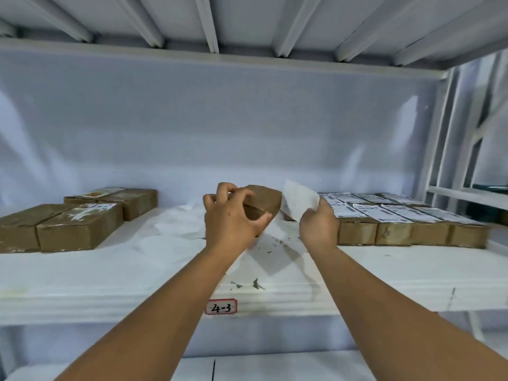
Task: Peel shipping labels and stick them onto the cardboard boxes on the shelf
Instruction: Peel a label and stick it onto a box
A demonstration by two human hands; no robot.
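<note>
White metal shelf [384, 276], front edge tagged with red-bordered sticker "4-3" [220, 306]. Left end: cluster of brown cardboard boxes [68, 229], some torn label residue on top. Right end: tight row of labelled boxes [406, 224]. Middle: crumpled white backing paper [178, 229], small dark scraps [258, 283] near front edge.

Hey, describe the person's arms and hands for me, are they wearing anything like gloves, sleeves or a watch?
Both forearms are bare as far as the frame shows: no sleeves in view. The left hand and right hand wear no gloves, and no watch, bracelet or ring is visible.
</note>
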